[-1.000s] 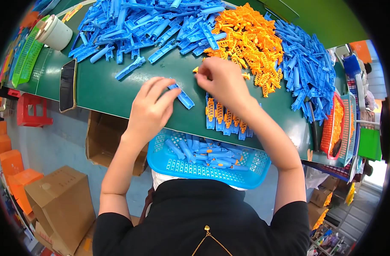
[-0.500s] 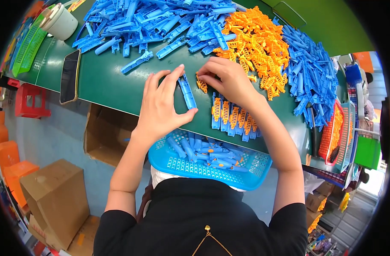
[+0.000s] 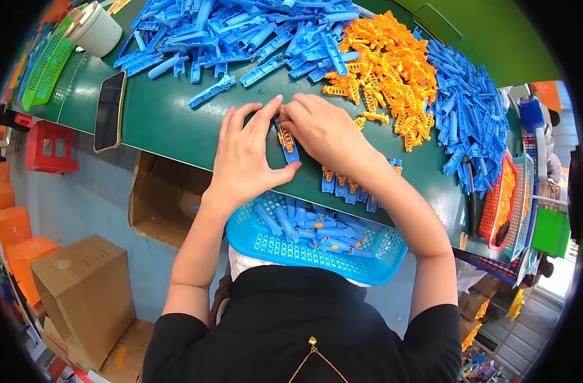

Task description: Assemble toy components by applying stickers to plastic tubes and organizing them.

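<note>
My left hand (image 3: 243, 150) holds a blue plastic half-shell (image 3: 291, 154) by its two ends, between thumb and forefinger. An orange zigzag plastic piece (image 3: 285, 136) lies in the shell's hollow. My right hand (image 3: 323, 131) pinches at the upper end of that orange piece, its fingertips close to my left forefinger. To the right, partly under my right forearm, stands a row of several blue half-shells (image 3: 328, 184) with orange pieces in them. Beyond my hands are a heap of loose blue half-shells (image 3: 240, 32) and a heap of orange pieces (image 3: 390, 64).
A second blue heap (image 3: 467, 108) lies on the right of the green table (image 3: 170, 127). Below the table edge sits a light-blue basket (image 3: 272, 246) with closed blue pieces. A phone (image 3: 110, 112) and a white pot (image 3: 97, 32) stand left; a red basket (image 3: 495, 214) stands right.
My right hand has moved left, bringing the orange piece from the table over to the blue half-shell and into its hollow. My left hand keeps its hold on the shell.
</note>
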The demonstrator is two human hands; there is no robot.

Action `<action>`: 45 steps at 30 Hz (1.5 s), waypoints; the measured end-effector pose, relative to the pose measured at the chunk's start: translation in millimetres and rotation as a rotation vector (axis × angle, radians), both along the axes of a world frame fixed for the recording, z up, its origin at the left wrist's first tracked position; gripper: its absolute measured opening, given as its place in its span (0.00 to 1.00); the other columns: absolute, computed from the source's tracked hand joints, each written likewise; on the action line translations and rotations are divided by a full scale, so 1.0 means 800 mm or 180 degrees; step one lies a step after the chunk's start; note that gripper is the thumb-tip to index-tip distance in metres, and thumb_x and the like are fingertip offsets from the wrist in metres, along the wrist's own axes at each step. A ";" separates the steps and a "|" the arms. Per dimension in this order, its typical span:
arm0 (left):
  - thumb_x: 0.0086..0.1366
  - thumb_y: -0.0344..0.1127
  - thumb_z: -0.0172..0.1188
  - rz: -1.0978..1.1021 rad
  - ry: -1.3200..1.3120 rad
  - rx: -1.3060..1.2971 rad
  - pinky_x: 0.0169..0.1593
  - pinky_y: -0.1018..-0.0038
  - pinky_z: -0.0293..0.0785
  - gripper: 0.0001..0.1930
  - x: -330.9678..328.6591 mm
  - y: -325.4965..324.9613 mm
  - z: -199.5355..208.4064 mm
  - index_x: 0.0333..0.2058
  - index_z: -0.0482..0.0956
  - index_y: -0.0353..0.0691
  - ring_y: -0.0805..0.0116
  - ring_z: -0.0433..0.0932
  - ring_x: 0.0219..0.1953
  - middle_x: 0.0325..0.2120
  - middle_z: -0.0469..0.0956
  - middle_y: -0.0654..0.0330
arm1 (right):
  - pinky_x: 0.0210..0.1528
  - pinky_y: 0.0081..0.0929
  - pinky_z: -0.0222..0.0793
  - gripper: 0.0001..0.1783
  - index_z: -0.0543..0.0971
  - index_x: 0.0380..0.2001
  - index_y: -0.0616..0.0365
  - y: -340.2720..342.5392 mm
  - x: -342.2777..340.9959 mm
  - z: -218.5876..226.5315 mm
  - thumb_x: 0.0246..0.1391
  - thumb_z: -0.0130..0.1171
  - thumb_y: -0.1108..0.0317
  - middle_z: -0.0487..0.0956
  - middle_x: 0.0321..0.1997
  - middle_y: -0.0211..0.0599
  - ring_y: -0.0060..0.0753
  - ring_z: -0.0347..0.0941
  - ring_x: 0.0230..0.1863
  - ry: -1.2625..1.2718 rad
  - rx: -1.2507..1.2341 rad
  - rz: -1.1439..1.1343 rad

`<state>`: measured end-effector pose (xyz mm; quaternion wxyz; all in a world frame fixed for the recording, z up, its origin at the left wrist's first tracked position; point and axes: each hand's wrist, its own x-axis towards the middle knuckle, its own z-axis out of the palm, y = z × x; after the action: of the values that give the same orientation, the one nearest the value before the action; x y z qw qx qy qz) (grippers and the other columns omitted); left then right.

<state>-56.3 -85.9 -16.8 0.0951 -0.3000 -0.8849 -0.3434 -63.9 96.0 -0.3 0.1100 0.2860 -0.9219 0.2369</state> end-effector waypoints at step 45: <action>0.44 0.46 0.74 -0.0815 -0.0298 -0.0480 0.69 0.48 0.44 0.42 -0.017 -0.025 0.016 0.59 0.68 0.47 0.53 0.57 0.66 0.61 0.66 0.59 | 0.35 0.29 0.71 0.05 0.80 0.35 0.59 0.083 0.011 0.014 0.53 0.61 0.73 0.76 0.31 0.36 0.34 0.76 0.32 -0.0174 -0.0414 -0.0906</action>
<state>-69.8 -106.2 -3.9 -0.0136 -0.4004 -0.8661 -0.2989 -55.0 162.1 11.2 0.1356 0.1381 -0.9385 0.2859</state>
